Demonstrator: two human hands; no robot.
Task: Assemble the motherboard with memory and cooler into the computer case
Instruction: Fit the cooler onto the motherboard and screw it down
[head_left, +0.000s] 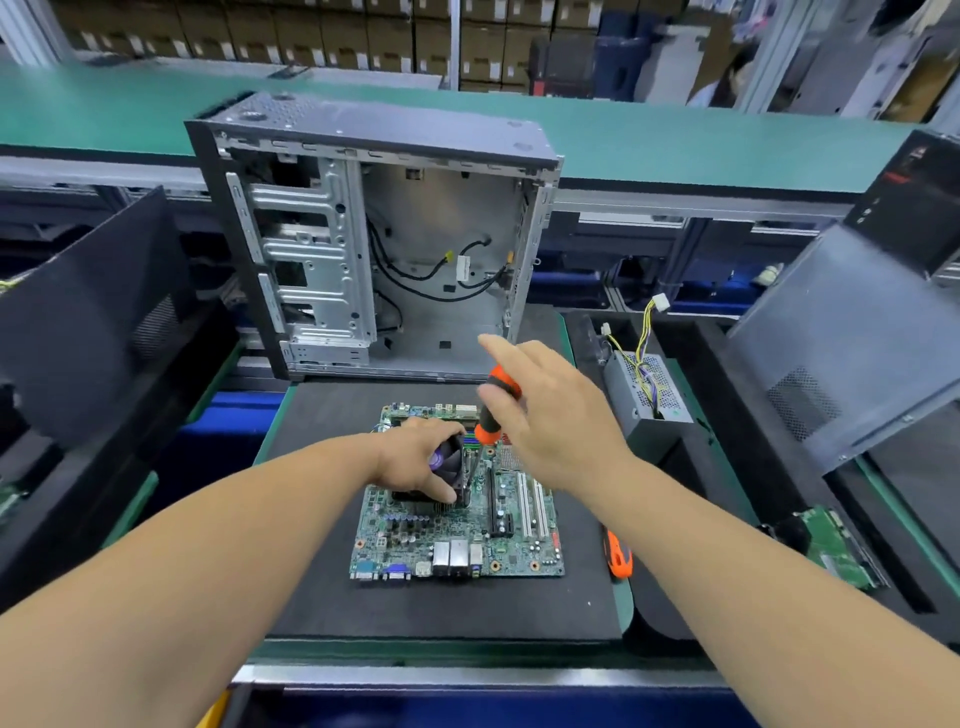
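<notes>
Orange-handled screwdriver (491, 410) over the motherboard (457, 525)
Right hand (550, 415) grips it upright beside the cooler (449, 467); left hand (421, 457) holds the cooler.

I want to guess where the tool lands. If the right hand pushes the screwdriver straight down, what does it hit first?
Probably the cooler's corner. The right hand holds the screwdriver tip-down beside the fan, which the left hand steadies on the motherboard. Depth is unclear.

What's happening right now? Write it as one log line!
step: screwing cooler down | left hand: holds cooler on motherboard | right hand: grips screwdriver | case: open, no board inside
</notes>
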